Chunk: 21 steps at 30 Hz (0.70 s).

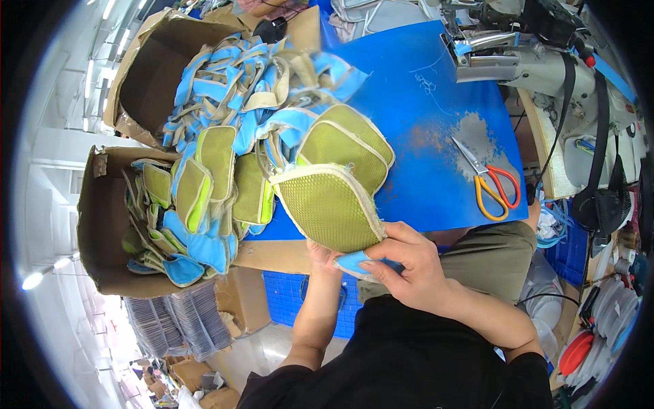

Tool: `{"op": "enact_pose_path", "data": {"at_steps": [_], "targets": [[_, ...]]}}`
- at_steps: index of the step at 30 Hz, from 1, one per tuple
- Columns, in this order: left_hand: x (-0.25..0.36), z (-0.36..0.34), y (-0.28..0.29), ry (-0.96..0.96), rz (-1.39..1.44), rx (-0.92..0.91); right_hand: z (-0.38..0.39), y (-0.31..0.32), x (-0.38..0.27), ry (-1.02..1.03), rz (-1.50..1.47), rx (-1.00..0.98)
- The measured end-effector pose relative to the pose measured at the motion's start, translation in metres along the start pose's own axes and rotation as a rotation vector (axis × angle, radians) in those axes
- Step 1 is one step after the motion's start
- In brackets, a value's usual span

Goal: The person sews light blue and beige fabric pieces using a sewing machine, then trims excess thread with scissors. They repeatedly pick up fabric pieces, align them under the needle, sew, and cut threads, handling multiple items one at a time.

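A green mesh pad (330, 204) with pale edging and a blue strip (361, 262) at its lower end is held in front of me. My right hand (415, 266) pinches the blue strip between thumb and fingers at the pad's lower right. Behind the pad's lower edge is my left hand (323, 258); its fingers are hidden by the pad and strip. Just beyond lies another green mesh piece (351, 146), partly covered by the held one. Further back, a heap of blue and beige strap pieces (238, 88) spreads over the table, blurred at its right.
Scissors (492, 178) with orange and red handles lie on the blue table (422, 88). A sewing machine (518, 65) stands at the far right. To the left, a cardboard box (102, 225) holds more green and blue pieces, with a second box (146, 71) behind it.
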<state>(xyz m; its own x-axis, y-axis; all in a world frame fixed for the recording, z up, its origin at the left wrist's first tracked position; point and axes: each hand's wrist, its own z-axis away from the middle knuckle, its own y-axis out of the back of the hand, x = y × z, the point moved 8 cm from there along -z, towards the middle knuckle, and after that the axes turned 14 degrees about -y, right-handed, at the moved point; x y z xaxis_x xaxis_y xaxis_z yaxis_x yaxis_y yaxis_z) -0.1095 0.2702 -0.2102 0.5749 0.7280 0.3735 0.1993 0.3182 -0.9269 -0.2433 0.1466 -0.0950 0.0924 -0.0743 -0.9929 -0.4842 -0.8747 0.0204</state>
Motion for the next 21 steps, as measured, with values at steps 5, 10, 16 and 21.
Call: {"op": "enact_pose_path", "data": {"at_steps": [5, 10, 16, 21], "targets": [[0.008, -0.003, 0.02, -0.033, -0.179, -0.018, 0.001, 0.0, -0.001, 0.054, 0.051, 0.023], [0.026, 0.01, 0.063, -0.023, -0.275, -0.047, 0.005, -0.006, 0.0, 0.067, 0.09, -0.034], [0.071, 0.049, 0.047, 0.055, -0.699, -0.046, 0.016, -0.026, 0.026, -0.023, 0.083, -0.174], [0.088, 0.063, 0.054, 0.023, -0.602, -0.016, 0.024, -0.047, 0.044, -0.131, 0.136, -0.393]]}}
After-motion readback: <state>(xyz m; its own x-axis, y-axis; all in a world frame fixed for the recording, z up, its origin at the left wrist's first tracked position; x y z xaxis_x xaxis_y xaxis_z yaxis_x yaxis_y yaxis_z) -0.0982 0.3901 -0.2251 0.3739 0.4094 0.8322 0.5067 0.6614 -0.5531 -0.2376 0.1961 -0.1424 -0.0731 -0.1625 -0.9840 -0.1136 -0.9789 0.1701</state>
